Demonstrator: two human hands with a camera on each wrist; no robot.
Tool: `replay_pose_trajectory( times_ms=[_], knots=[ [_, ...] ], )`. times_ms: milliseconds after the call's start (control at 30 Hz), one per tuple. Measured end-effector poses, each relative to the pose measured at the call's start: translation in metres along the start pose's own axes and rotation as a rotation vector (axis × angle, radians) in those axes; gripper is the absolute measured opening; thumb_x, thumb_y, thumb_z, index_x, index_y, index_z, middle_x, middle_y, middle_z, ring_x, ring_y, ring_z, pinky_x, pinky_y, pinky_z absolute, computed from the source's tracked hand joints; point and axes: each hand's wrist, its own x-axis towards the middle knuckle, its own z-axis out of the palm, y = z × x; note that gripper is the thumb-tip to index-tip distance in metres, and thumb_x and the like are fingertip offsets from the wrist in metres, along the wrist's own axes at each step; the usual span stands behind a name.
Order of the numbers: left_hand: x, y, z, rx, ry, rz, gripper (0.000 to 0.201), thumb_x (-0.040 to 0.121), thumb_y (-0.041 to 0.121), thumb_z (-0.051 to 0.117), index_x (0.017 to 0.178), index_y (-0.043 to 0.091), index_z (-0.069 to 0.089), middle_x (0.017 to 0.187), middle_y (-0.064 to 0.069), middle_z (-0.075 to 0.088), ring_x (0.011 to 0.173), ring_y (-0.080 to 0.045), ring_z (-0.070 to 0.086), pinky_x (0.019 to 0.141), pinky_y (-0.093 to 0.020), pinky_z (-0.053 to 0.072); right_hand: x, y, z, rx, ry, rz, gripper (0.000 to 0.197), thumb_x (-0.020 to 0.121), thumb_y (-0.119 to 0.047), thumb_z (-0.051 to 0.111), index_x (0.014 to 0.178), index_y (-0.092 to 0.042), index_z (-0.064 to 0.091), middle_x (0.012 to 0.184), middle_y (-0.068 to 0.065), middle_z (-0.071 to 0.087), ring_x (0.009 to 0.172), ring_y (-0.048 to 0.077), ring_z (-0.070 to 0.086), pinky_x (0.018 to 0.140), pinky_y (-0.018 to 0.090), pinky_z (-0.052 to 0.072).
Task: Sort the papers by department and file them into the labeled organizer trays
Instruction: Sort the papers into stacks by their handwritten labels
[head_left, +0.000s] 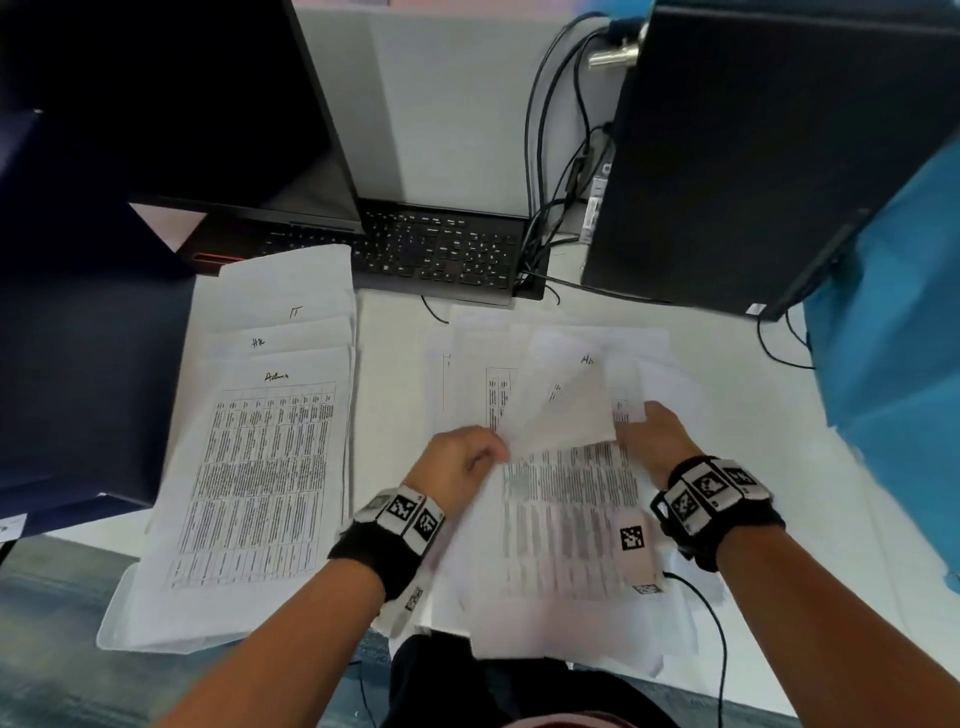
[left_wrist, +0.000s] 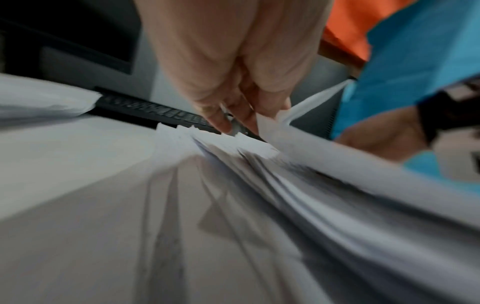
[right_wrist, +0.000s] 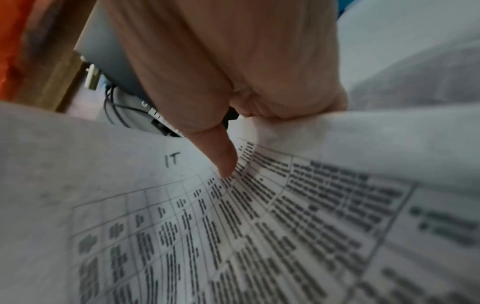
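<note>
— What have the hands got?

— The left hand (head_left: 464, 464) has its fingers curled, pinching the near-left corner of a thin, limp sheet (head_left: 563, 410) that lifts and bows off the loose pile (head_left: 566, 525). The right hand (head_left: 655, 439) grips the same lifted paper at its right edge; in the right wrist view its thumb (right_wrist: 223, 156) presses flat on a printed table sheet (right_wrist: 233, 226) marked "IT" by hand, the other fingers folded behind the paper.

— And where is that pile?

— At six o'clock on the smooth white desk (head_left: 395, 358), fanned and untidy, matte white pages with grey gridded print, blurred in places. More pages (head_left: 498, 358) spread flat toward twelve o'clock from it.

— The sorted ones?

— At nine o'clock: three rectangular stacks (head_left: 270, 415) overlapped like steps, headed by hand "IT", "HR" and a third word I cannot read. Whether they lie in trays I cannot tell; a pale translucent edge (head_left: 111, 623) shows under the nearest.

— Beyond?

— A black keyboard (head_left: 441, 252) at twelve, a dark boxy computer case (head_left: 753, 156) at two with thin black cables (head_left: 545, 156), and crinkled blue fabric (head_left: 893, 338) at three.
</note>
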Motion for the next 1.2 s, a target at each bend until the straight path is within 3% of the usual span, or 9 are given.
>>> replay_pose_trajectory(
  times_ms=[133, 267, 367, 533, 667, 767, 900, 1067, 1200],
  knots=[
    [-0.003, 0.0, 0.012, 0.067, -0.163, 0.124, 0.017, 0.087, -0.004, 0.057, 0.09, 0.006, 0.07, 0.094, 0.003, 0.065, 0.091, -0.018, 0.065, 0.089, -0.019, 0.047, 0.005, 0.008, -0.018, -0.04, 0.101, 0.06, 0.004, 0.08, -0.004, 0.066, 0.082, -0.002, 0.064, 0.092, 0.022, 0.068, 0.08, 0.03, 0.065, 0.076, 0.044, 0.055],
    [0.001, 0.001, 0.023, 0.041, -0.165, 0.12, 0.019, 0.085, 0.0, 0.06, 0.102, 0.007, 0.066, 0.101, -0.01, 0.064, 0.091, -0.027, 0.064, 0.09, -0.04, 0.052, 0.005, 0.016, -0.03, -0.207, 0.096, 0.12, 0.024, 0.076, 0.0, 0.06, 0.065, -0.014, 0.045, 0.07, 0.004, 0.049, 0.062, 0.021, 0.05, 0.052, 0.026, 0.041],
    [0.006, 0.007, 0.027, 0.124, -0.178, 0.01, 0.03, 0.086, 0.022, 0.066, 0.113, 0.013, 0.056, 0.1, -0.007, 0.062, 0.088, -0.025, 0.062, 0.085, -0.042, 0.053, 0.003, 0.02, -0.031, -0.203, 0.075, 0.112, 0.005, 0.076, 0.0, 0.058, 0.079, -0.004, 0.058, 0.081, 0.007, 0.06, 0.075, 0.027, 0.06, 0.06, 0.029, 0.047],
    [0.009, 0.008, 0.02, -0.164, -0.007, -0.251, 0.056, 0.085, 0.024, 0.068, 0.132, 0.021, 0.038, 0.118, -0.001, 0.065, 0.102, -0.018, 0.064, 0.09, -0.032, 0.052, -0.002, 0.009, -0.024, 0.079, 0.073, 0.045, 0.009, 0.085, 0.0, 0.059, 0.085, -0.009, 0.06, 0.087, 0.011, 0.066, 0.07, 0.023, 0.061, 0.057, 0.03, 0.049],
    [-0.002, 0.008, 0.003, -0.317, 0.114, -0.281, 0.075, 0.089, 0.006, 0.06, 0.142, 0.031, 0.013, 0.109, -0.001, 0.066, 0.084, -0.005, 0.064, 0.066, -0.007, 0.048, 0.005, -0.009, -0.012, 0.238, 0.07, 0.025, 0.011, 0.085, -0.003, 0.063, 0.087, -0.013, 0.061, 0.099, 0.013, 0.07, 0.082, 0.027, 0.068, 0.072, 0.04, 0.058],
    [-0.013, 0.005, -0.016, -0.382, 0.235, -0.244, 0.067, 0.09, -0.005, 0.052, 0.135, 0.033, 0.02, 0.097, 0.0, 0.063, 0.075, -0.004, 0.061, 0.058, -0.006, 0.047, 0.005, -0.027, 0.007, 0.311, -0.009, 0.014, 0.017, 0.085, -0.006, 0.066, 0.1, -0.011, 0.06, 0.104, 0.013, 0.069, 0.094, 0.03, 0.068, 0.086, 0.047, 0.056],
    [-0.021, -0.021, -0.044, -0.424, 0.403, -0.312, 0.044, 0.089, -0.003, 0.051, 0.111, 0.035, 0.047, 0.102, -0.008, 0.065, 0.062, -0.019, 0.053, 0.051, -0.028, 0.044, -0.002, -0.043, 0.045, 0.165, -0.193, 0.042, 0.026, 0.086, -0.009, 0.066, 0.11, -0.013, 0.055, 0.107, 0.011, 0.066, 0.094, 0.027, 0.065, 0.078, 0.041, 0.057],
    [-0.031, -0.047, -0.077, -0.361, 0.47, -0.38, 0.026, 0.091, 0.004, 0.05, 0.103, 0.026, 0.055, 0.091, 0.001, 0.064, 0.061, -0.017, 0.054, 0.053, -0.025, 0.046, -0.012, -0.053, 0.088, -0.07, -0.253, 0.026, 0.016, 0.086, 0.001, 0.061, 0.101, -0.006, 0.059, 0.107, 0.018, 0.064, 0.098, 0.033, 0.064, 0.09, 0.05, 0.053],
    [-0.039, -0.066, -0.101, -0.267, 0.495, -0.407, 0.02, 0.091, 0.012, 0.055, 0.096, 0.03, 0.051, 0.089, 0.004, 0.061, 0.067, -0.015, 0.057, 0.058, -0.02, 0.047, -0.018, -0.062, 0.112, -0.082, -0.269, -0.032, 0.023, 0.091, 0.002, 0.052, 0.108, -0.011, 0.059, 0.1, 0.006, 0.064, 0.086, 0.02, 0.062, 0.08, 0.034, 0.055]
  ],
)
